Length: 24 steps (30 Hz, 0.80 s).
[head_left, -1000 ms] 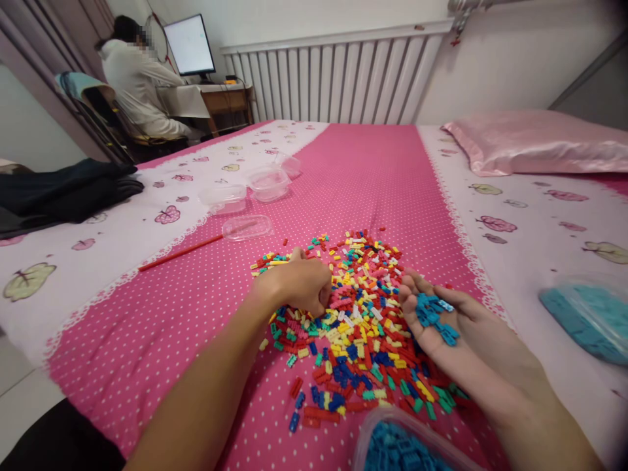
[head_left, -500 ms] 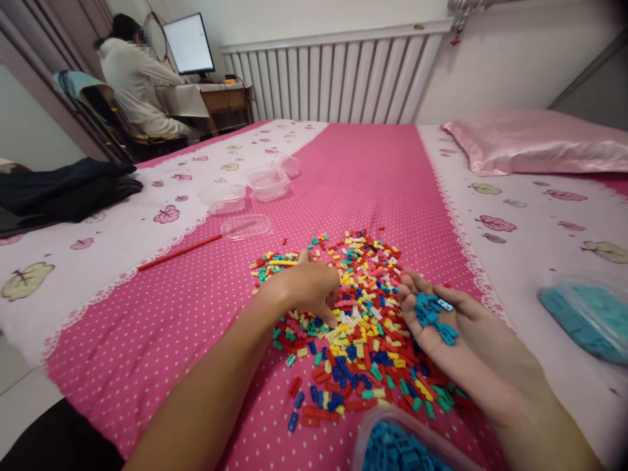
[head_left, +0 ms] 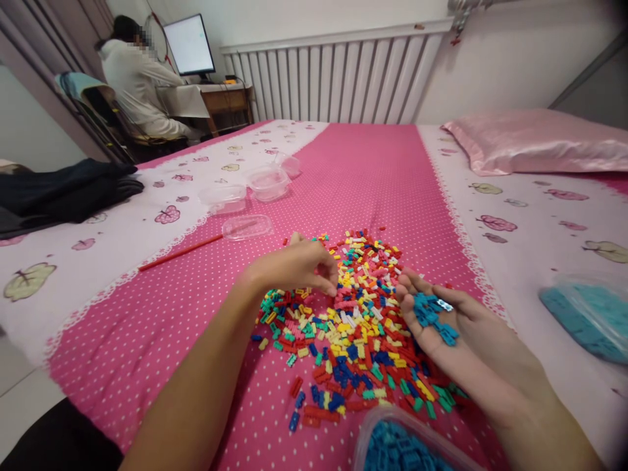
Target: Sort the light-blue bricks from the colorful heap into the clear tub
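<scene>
A heap of small coloured building bricks (head_left: 360,327) in red, yellow, green, blue, white and pink is spread on the pink dotted bedsheet. Over its upper left part is my left hand (head_left: 304,265), thumb and fingertips brought together at the bricks; whether a brick is between them is hidden. My right hand (head_left: 458,333) lies palm up at the heap's right side, fingers slightly curled, cupping several blue bricks (head_left: 432,314). At the bottom edge, a clear plastic tub (head_left: 360,435) holds many blue bricks.
Another clear tub (head_left: 583,320) of blue bricks stands at the right. Clear containers (head_left: 267,183), a lid (head_left: 248,227) and a red stick (head_left: 181,252) lie farther back left. Dark clothing (head_left: 69,193) is at the left, a pink pillow (head_left: 540,140) at the right. A person (head_left: 140,85) sits at a desk.
My left hand has moved up and slightly left over the heap, its thumb and fingers drawing closer together. My right hand stays in place with the blue bricks.
</scene>
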Tool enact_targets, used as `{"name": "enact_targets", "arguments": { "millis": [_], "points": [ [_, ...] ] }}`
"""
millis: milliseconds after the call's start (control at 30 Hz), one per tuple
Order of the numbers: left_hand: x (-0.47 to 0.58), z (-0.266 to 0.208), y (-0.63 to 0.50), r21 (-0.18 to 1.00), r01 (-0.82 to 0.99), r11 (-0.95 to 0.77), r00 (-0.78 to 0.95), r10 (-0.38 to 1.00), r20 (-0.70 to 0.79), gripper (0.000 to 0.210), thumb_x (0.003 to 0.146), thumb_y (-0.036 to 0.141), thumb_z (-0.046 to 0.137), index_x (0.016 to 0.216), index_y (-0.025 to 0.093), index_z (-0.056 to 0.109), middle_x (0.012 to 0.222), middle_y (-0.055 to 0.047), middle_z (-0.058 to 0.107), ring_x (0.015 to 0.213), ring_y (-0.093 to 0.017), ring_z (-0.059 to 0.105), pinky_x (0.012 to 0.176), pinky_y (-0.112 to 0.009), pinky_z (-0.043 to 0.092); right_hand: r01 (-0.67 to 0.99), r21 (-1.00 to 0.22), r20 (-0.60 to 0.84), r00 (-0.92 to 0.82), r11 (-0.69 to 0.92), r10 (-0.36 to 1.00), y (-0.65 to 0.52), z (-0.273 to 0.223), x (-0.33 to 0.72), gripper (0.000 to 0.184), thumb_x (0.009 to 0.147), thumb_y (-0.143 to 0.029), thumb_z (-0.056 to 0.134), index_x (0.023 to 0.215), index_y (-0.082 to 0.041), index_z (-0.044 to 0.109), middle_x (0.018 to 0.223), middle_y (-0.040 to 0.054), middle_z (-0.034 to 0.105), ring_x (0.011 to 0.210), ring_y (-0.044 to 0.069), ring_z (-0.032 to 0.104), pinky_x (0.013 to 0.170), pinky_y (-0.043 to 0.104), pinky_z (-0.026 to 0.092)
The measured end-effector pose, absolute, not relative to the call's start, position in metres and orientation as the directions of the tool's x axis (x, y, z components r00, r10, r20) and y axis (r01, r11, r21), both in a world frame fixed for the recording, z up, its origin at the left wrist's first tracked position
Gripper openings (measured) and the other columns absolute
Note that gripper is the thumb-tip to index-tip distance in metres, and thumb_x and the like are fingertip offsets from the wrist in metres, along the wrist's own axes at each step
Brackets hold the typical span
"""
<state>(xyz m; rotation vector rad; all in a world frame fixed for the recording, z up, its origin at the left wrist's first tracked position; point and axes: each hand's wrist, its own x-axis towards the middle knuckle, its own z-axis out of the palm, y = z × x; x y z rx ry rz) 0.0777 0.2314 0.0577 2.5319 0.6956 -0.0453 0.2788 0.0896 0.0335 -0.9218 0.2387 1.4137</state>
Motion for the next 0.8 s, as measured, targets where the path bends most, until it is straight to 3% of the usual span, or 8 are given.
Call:
{"name": "enact_targets", "arguments": {
  "millis": [100, 200, 267, 367, 467, 633, 733, 800],
  "points": [
    [0.093, 0.062, 0.217, 0.557, 0.235, -0.797, 0.89, 0.406, 0.206, 0.024, 0.089, 0.04, 0.069, 0.085, 0.016, 0.071, 0.088, -0.002, 0.075, 0.085, -0.013, 0.063, 0.091, -0.029, 0.037, -0.926, -0.342, -0.642, 0.109, -0.157, 0.759, 0.089, 0.035, 0.271, 0.038, 0.098, -0.011, 0.028, 0.112, -0.009, 0.063, 0.094, 0.0146, 0.075, 0.086, 0.021, 0.076, 0.07, 0.034, 0.066],
    [0.118, 0.057, 0.193, 0.512, 0.092, -0.854, 0.845, 0.34, 0.414, 0.023, 0.091, 0.04, 0.066, 0.09, 0.017, 0.07, 0.091, 0.0, 0.074, 0.088, -0.013, 0.06, 0.087, -0.027, 0.039, -0.949, -0.266, -0.606, 0.027, -0.17, 0.795, 0.087, 0.036, 0.262, 0.042, 0.1, -0.014, 0.021, 0.099, -0.015, 0.063, 0.081, 0.0074, 0.073, 0.072, 0.017, 0.074, 0.071, 0.037, 0.066],
    [0.13, 0.051, 0.18, 0.407, 0.069, -0.911, 0.871, 0.254, 0.421, 0.019, 0.092, 0.036, 0.064, 0.095, 0.018, 0.072, 0.092, 0.0, 0.073, 0.092, -0.016, 0.057, 0.09, -0.03, 0.038, -0.95, -0.274, -0.593, 0.046, -0.148, 0.804, 0.087, 0.033, 0.26, 0.045, 0.101, -0.016, 0.017, 0.09, -0.02, 0.06, 0.072, 0.0023, 0.07, 0.058, 0.013, 0.068, 0.067, 0.034, 0.065],
    [0.134, 0.046, 0.174, 0.306, 0.064, -0.95, 0.911, 0.181, 0.371, 0.02, 0.096, 0.033, 0.059, 0.101, 0.021, 0.073, 0.109, -0.003, 0.069, 0.105, -0.02, 0.053, 0.094, -0.035, 0.036, -0.929, -0.327, -0.573, 0.052, -0.17, 0.818, 0.089, 0.023, 0.265, 0.041, 0.099, -0.016, 0.021, 0.084, -0.022, 0.058, 0.069, -0.0001, 0.068, 0.053, 0.01, 0.064, 0.059, 0.023, 0.061],
    [0.128, 0.045, 0.177, 0.291, 0.087, -0.953, 0.914, 0.192, 0.357, 0.02, 0.095, 0.034, 0.059, 0.103, 0.022, 0.073, 0.122, -0.005, 0.063, 0.114, -0.021, 0.051, 0.098, -0.038, 0.035, -0.907, -0.347, -0.573, 0.003, -0.239, 0.819, 0.094, 0.009, 0.275, 0.033, 0.094, -0.012, 0.03, 0.087, -0.022, 0.06, 0.072, 0.0005, 0.07, 0.061, 0.011, 0.068, 0.058, 0.022, 0.06],
    [0.128, 0.046, 0.177, 0.279, 0.145, -0.949, 0.899, 0.245, 0.363, 0.033, 0.091, 0.049, 0.062, 0.108, 0.023, 0.071, 0.122, -0.006, 0.063, 0.115, -0.023, 0.053, 0.099, -0.041, 0.035, -0.879, -0.391, -0.475, -0.061, -0.273, 0.878, 0.094, 0.0, 0.278, 0.023, 0.09, -0.01, 0.041, 0.091, -0.02, 0.061, 0.081, 0.0012, 0.071, 0.069, 0.012, 0.069, 0.063, 0.023, 0.061],
    [0.121, 0.053, 0.185, 0.285, 0.102, -0.953, 0.89, 0.215, 0.403, 0.037, 0.09, 0.054, 0.061, 0.109, 0.024, 0.07, 0.125, -0.006, 0.063, 0.116, -0.023, 0.055, 0.099, -0.039, 0.035, -0.92, -0.317, -0.55, -0.019, -0.23, 0.835, 0.091, 0.008, 0.274, 0.025, 0.096, -0.011, 0.035, 0.092, -0.021, 0.058, 0.078, 0.0018, 0.068, 0.066, 0.013, 0.068, 0.053, 0.022, 0.058],
    [0.105, 0.06, 0.199, 0.322, 0.112, -0.94, 0.879, 0.245, 0.409, 0.035, 0.091, 0.051, 0.061, 0.111, 0.023, 0.07, 0.124, -0.006, 0.064, 0.115, -0.02, 0.058, 0.098, -0.036, 0.037, -0.962, -0.204, -0.6, -0.021, -0.179, 0.799, 0.088, 0.016, 0.272, 0.029, 0.1, -0.014, 0.029, 0.087, -0.02, 0.054, 0.071, 0.0014, 0.062, 0.052, 0.011, 0.061, 0.038, 0.017, 0.048]
  ]
}}
